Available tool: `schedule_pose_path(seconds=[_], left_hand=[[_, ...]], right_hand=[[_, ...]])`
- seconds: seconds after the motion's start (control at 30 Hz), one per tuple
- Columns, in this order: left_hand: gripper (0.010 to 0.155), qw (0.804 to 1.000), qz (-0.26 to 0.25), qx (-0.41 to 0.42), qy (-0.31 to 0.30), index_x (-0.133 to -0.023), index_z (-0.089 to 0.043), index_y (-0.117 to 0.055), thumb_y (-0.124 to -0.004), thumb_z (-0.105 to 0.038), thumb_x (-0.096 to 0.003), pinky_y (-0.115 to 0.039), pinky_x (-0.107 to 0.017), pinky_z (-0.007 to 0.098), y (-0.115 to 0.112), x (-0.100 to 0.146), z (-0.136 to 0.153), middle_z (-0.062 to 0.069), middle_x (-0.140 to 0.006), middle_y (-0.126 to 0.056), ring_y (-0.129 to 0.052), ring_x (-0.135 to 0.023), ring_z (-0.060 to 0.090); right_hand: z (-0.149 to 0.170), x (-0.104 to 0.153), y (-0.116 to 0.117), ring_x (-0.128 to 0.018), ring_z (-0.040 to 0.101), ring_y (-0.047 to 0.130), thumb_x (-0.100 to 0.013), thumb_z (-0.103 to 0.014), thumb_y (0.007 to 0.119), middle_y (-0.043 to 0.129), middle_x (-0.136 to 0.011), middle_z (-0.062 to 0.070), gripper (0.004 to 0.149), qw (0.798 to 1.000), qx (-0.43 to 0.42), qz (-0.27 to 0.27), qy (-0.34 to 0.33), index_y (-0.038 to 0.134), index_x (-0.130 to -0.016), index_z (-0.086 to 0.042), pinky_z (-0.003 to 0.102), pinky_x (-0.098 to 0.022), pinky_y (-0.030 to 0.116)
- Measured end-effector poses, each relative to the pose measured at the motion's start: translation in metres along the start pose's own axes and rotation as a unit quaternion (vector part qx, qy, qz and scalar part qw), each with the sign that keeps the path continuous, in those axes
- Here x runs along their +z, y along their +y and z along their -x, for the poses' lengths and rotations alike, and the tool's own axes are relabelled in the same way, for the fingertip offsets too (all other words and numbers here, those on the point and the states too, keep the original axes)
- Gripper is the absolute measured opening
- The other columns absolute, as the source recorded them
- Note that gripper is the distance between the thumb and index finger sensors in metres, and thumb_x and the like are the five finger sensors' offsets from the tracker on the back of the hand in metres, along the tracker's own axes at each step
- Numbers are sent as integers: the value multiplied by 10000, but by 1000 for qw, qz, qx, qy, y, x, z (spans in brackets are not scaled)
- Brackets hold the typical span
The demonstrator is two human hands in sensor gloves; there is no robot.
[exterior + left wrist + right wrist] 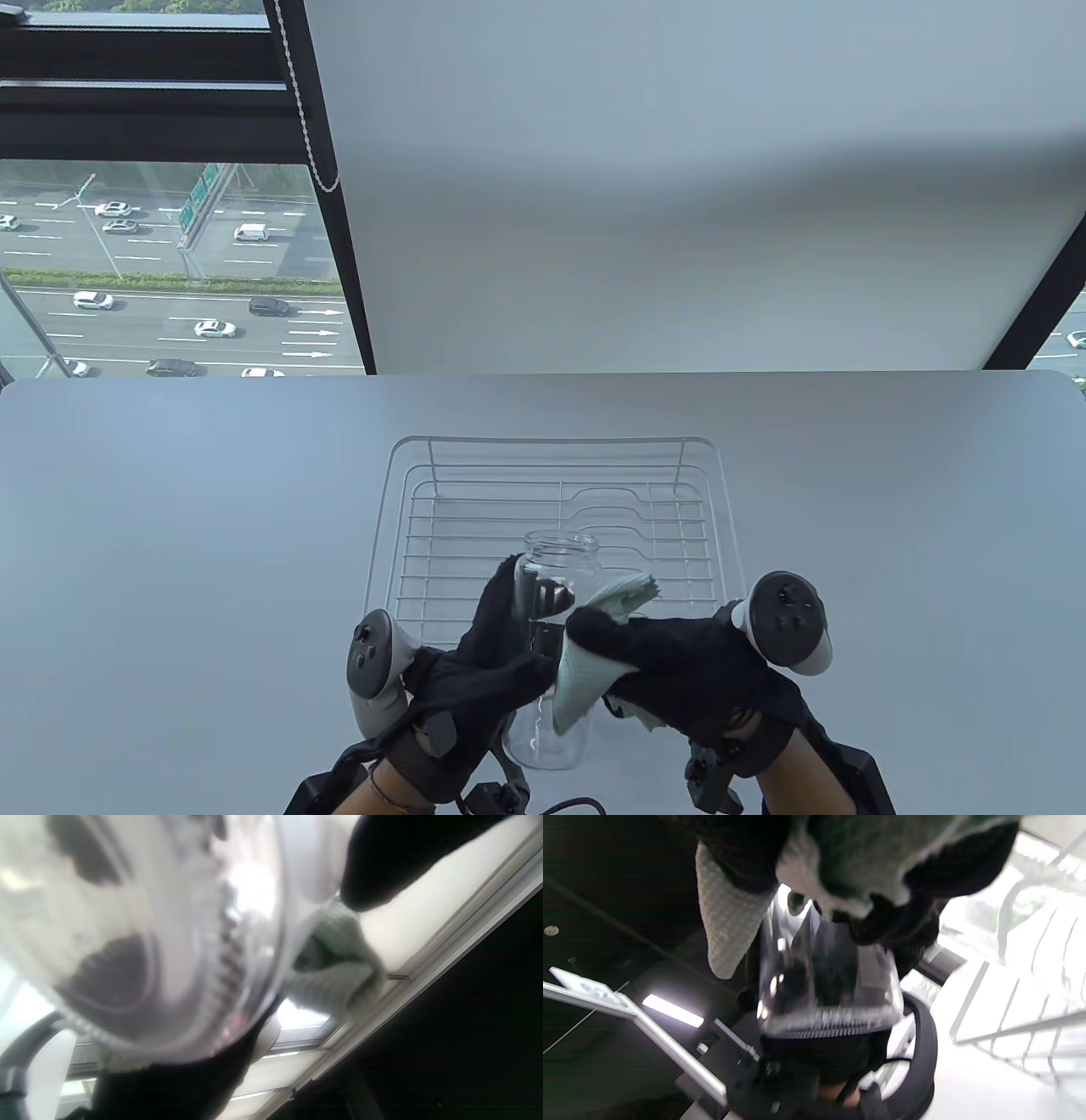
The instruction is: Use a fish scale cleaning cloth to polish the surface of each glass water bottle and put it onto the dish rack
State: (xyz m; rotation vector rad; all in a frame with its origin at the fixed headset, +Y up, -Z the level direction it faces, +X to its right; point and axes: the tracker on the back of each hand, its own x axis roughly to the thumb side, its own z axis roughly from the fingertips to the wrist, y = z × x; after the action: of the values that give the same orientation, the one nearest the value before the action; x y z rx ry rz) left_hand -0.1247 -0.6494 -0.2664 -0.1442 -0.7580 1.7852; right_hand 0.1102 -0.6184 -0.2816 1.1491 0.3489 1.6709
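A clear glass bottle (556, 645) is held up above the table's near edge, in front of the wire dish rack (556, 518). My left hand (492, 645) grips it from the left, fingers curled round its side. My right hand (653, 658) holds the pale green fish scale cloth (590, 658) and presses it against the bottle's right side. The left wrist view looks up at the bottle's round base (140, 942) with the cloth (339, 967) beside it. In the right wrist view the bottle (827, 984) hangs below the cloth (725, 921).
The white rack stands in the middle of the grey table (170, 552) and holds nothing. A window (161, 255) and a lowered blind (679, 187) lie beyond the table's far edge.
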Motion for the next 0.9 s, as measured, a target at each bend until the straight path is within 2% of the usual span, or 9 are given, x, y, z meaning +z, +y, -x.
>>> schedule_pose_path(seconds=[0.1,0.3,0.4,0.43,0.5,0.57,0.67,0.73,0.9], left_hand=[[994,1000,-28,7,-10,-1112,-129,-164,-835,-537,-502,-775,-610,619,3,2,1,261,-1106,-400,-771,-844,554],[987,1000,-17,-10,0,-1112,-127,-167,-798,-597,-518,-819,-587,567,-3,2,6,248,-1112,-410,-812,-824,520],[970,999,-36,3,-10,-1108,-135,-146,-771,-599,-530,-807,-582,575,-3,3,8,247,-1114,-396,-804,-815,520],[970,999,-39,4,-15,-1098,-158,-105,-758,-601,-534,-807,-581,574,-2,2,7,246,-1116,-388,-803,-813,522],[953,999,-36,-4,-14,-1110,-174,-129,-756,-603,-535,-811,-568,573,-1,3,6,243,-1120,-396,-811,-803,523],[939,999,-42,-6,-12,-1117,-195,-141,-748,-612,-536,-816,-562,566,-1,4,6,237,-1123,-393,-819,-801,518],[931,1000,-30,-7,-6,-1130,-216,-166,-763,-611,-534,-821,-554,569,-2,3,7,242,-1120,-409,-828,-794,522],[926,999,-31,-6,-7,-1132,-222,-172,-765,-607,-534,-823,-553,571,-3,3,7,245,-1117,-413,-830,-790,525],[928,999,-49,3,-15,-1132,-218,-171,-767,-606,-536,-817,-552,577,4,3,6,250,-1113,-408,-825,-790,528]], right_hand=[[2,-4,7,-456,281,986,-564,-399,792,884,-687,179,505,997,-27,-78,7,584,-997,-558,416,-332,860],[-1,8,-7,-498,266,969,-568,-451,752,869,-741,139,546,985,40,170,1,489,-1030,-572,402,-366,851],[0,2,-2,-440,256,987,-560,-430,775,892,-683,150,532,999,2,49,-3,534,-1013,-570,394,-317,864],[2,-2,3,-446,268,986,-568,-417,779,887,-685,167,524,999,-28,-45,7,546,-1015,-560,402,-322,862],[4,-4,8,-461,282,984,-571,-408,779,882,-698,177,522,995,-46,-87,11,545,-1011,-565,414,-333,860],[2,-4,4,-455,289,984,-569,-406,784,889,-690,180,521,999,-20,-51,-2,561,-1016,-552,420,-331,857],[-1,5,-5,-511,288,969,-574,-427,761,866,-743,154,551,993,35,115,-6,486,-1032,-565,423,-377,850],[-1,6,-4,-518,276,970,-566,-427,768,863,-749,144,553,986,38,162,-8,498,-1027,-568,417,-388,855],[3,-7,11,-469,275,981,-565,-393,791,878,-702,166,531,997,-23,-79,8,549,-1004,-566,414,-343,860]])
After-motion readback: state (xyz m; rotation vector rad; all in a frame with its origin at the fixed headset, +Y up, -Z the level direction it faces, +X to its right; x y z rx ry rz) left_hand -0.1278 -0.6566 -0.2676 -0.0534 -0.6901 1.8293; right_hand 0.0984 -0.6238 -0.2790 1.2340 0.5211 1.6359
